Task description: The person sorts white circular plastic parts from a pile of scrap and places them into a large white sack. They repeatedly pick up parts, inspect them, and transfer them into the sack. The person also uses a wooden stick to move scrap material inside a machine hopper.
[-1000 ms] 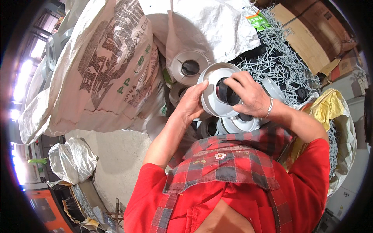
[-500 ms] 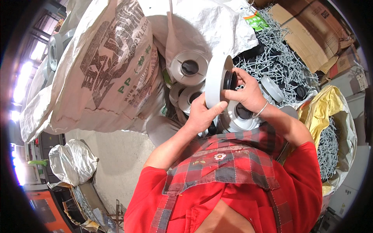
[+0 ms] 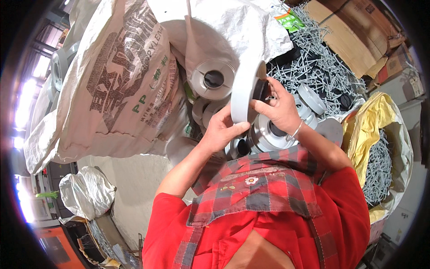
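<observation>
The person's left hand [image 3: 221, 131] grips the lower edge of a white ring-shaped part [image 3: 241, 96], thumb along the rim. The ring stands on edge, lifted in front of the apron [image 3: 255, 190] and above a cluster of similar parts. The right hand [image 3: 283, 106] has its thumb and fingers closed on a black round piece [image 3: 260, 91] on the ring's right-hand side; how deep the piece sits in the ring cannot be told.

Just beyond the left hand lies a white disc with a black centre [image 3: 213, 79]. Another white part [image 3: 273, 132] rests below the right hand, and a white cap-like ring [image 3: 311, 98] lies to its right — near a heap of grey screw-like pieces [image 3: 313, 58]. More such pieces fill a yellow-lined bag [image 3: 358, 134] farther right. A large printed sack [image 3: 121, 85] stands on the left.
</observation>
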A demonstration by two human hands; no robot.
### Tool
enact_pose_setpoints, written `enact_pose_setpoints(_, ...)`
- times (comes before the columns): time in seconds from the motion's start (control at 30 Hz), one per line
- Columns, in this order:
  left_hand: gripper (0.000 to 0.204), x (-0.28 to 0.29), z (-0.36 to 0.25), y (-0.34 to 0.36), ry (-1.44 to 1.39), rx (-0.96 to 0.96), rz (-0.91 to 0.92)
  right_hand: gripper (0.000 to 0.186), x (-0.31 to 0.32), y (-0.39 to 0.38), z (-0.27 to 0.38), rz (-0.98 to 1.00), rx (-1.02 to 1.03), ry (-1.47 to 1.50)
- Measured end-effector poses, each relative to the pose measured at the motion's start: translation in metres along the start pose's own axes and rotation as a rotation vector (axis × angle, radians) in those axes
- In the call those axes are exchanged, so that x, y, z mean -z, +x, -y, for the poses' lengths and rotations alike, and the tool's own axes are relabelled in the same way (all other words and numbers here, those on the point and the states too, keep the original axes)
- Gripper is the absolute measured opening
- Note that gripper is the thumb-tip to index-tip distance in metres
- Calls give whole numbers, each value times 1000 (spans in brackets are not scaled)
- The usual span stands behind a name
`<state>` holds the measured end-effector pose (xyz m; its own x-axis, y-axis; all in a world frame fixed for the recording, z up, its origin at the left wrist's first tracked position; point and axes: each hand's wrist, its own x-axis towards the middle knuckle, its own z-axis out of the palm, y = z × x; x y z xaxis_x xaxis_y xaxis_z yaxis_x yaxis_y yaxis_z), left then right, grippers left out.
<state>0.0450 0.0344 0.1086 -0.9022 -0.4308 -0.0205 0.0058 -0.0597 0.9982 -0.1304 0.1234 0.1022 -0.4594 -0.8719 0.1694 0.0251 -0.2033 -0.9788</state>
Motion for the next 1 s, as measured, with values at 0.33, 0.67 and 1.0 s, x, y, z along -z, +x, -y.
enact_pose_setpoints(0.33, 68, -4, 22, 5, 99, 21, 0, 51, 11, 1, -40, -47, 55, -96)
enact_pose_setpoints(0.67, 69, 39, 14, 23, 1200, -457, -138, 76, 120, 41, -69, -135, -257, -770)
enact_pose_setpoints(1.0, 50, 59, 17, 54, 759, -81, -264, 50, 170, 46, -66, -210, -207, -980)
